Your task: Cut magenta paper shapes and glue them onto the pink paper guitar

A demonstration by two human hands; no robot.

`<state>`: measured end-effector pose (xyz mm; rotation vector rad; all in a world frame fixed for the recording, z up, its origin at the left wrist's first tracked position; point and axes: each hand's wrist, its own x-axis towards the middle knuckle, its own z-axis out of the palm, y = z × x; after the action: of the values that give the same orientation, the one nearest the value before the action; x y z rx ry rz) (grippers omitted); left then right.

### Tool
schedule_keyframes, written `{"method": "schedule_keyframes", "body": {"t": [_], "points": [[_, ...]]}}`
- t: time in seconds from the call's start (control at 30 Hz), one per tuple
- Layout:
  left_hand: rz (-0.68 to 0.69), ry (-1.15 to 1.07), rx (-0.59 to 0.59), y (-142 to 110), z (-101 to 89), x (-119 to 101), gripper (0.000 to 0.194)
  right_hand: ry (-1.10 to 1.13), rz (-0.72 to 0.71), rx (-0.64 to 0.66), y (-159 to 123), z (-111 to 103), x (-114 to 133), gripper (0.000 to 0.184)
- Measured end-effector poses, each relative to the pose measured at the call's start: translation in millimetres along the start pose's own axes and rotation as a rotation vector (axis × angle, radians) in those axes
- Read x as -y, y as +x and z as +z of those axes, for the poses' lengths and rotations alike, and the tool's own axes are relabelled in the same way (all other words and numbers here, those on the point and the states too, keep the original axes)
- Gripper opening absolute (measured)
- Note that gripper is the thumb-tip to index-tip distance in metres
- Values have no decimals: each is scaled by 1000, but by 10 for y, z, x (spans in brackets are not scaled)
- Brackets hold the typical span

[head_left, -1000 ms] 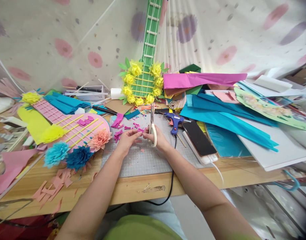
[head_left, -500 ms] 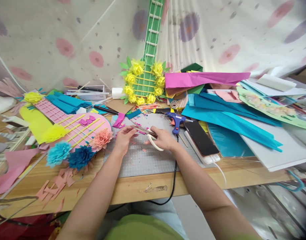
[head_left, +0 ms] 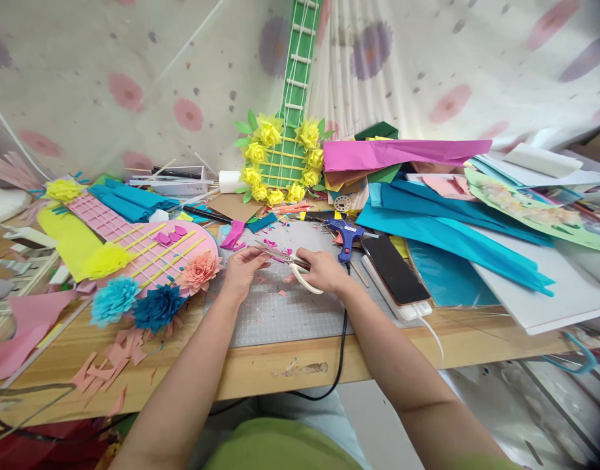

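Observation:
My right hand [head_left: 319, 271] is closed round the white-handled scissors [head_left: 302, 274], their blades pointing left. My left hand [head_left: 243, 271] is pinched at the blade tips; whatever lies between its fingertips is too small to make out. Both hands are over the grey cutting mat [head_left: 280, 326]. Magenta paper scraps [head_left: 270, 243] lie just beyond the blades, and a larger magenta strip [head_left: 232, 235] lies behind my left hand. To the left rests a pink paper guitar [head_left: 153, 254] with paper flowers, yellow strips and several magenta petals on it.
A blue glue gun [head_left: 346, 236] sits right of my hands, its black cord [head_left: 343, 352] running over the table edge. Beside it a phone [head_left: 395, 269] rests on a white power bank. Blue crepe paper [head_left: 456, 241] covers the right side. A green guitar [head_left: 300, 85] stands behind.
The scissors and both hands stay in nearly the same place. The blades appear slightly more apart than before.

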<state>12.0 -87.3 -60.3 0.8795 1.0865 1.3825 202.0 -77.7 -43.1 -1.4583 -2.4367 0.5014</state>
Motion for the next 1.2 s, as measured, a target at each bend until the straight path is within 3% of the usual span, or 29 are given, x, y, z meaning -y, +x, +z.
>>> {"method": "schedule_keyframes", "body": {"t": [0.4,1.2], "points": [[-19,-13,-16,-20,30,-50,23,51,24,-6,9,-11,-70,37],[1,126,90,-19,-23,-94,15,-33,-33,29,-19,-65,-98,40]]}}
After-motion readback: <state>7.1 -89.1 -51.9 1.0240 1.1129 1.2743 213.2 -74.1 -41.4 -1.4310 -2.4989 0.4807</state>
